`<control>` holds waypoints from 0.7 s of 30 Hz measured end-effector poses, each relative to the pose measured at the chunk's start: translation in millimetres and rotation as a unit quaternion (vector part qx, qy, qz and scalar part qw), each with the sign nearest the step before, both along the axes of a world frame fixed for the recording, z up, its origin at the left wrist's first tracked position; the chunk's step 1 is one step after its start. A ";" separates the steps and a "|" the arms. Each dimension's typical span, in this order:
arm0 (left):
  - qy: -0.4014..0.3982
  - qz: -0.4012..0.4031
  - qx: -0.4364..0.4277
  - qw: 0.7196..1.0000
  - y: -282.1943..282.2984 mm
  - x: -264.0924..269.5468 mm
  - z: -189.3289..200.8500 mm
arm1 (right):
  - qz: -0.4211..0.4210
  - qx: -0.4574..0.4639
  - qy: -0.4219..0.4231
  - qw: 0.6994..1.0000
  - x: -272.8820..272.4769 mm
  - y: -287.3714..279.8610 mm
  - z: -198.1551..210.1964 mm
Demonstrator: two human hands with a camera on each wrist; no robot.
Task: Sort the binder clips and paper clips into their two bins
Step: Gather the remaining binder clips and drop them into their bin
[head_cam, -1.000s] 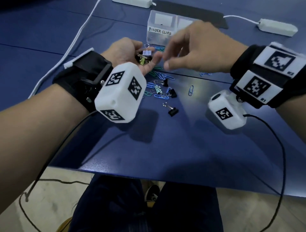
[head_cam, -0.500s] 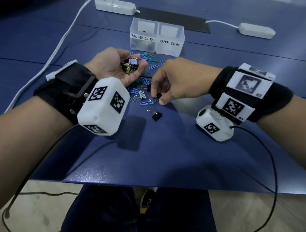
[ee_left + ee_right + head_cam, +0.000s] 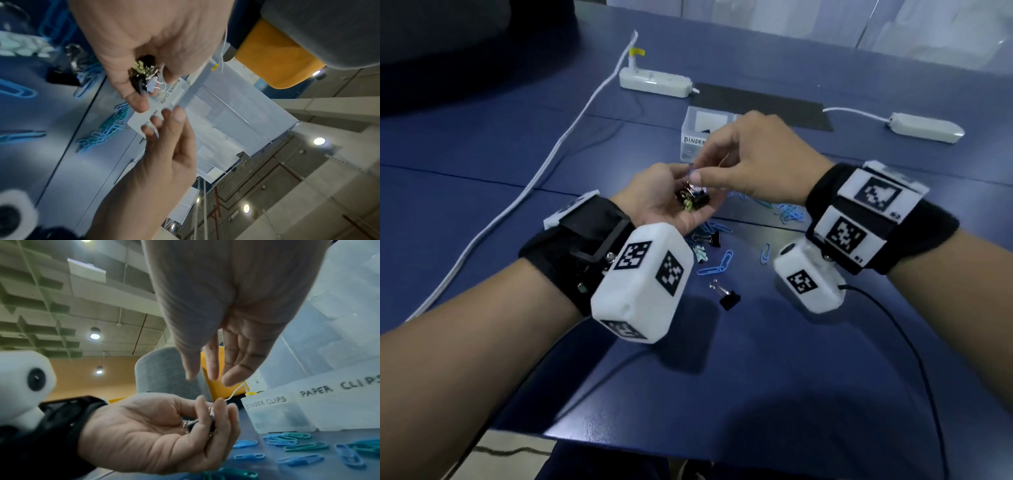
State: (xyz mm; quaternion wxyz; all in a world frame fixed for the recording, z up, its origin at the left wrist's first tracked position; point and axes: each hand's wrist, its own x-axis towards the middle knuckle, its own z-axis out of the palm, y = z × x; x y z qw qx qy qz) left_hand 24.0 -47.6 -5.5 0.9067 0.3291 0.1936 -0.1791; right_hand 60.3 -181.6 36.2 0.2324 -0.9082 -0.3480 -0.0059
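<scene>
My left hand point(image 3: 671, 192) is palm up, fingers curled round a small heap of binder clips point(image 3: 691, 202), also visible in the left wrist view as binder clips point(image 3: 144, 73). My right hand point(image 3: 697, 171) hovers just over that palm; its fingers point(image 3: 232, 369) are straight and hold nothing. Behind the hands stands the clear bin labelled BINDER CLIPS point(image 3: 695, 137), with the PAPER CLIPS bin point(image 3: 339, 402) to its right, hidden in the head view. On the blue table point(image 3: 756, 359) lie loose black binder clips point(image 3: 729, 299), a patterned one point(image 3: 700, 255) and several blue and teal paper clips point(image 3: 789, 214).
Two white power strips point(image 3: 655, 82) point(image 3: 924, 127) and a black mat point(image 3: 756, 106) lie behind the bins. A white cable point(image 3: 544, 164) runs down the left side. A black wrist-camera cable point(image 3: 914, 359) trails at the right. The table's front edge point(image 3: 688, 448) is close to my body.
My right hand rose from the loose clips on the table to just above my left palm and now holds nothing. One black binder clip is gone from the table.
</scene>
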 end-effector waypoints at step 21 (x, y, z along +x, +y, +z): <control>-0.253 -0.233 0.827 0.445 -11.4 145.0 53.1 | -0.036 -0.032 0.043 0.998 -14.7 -78.9 -5.5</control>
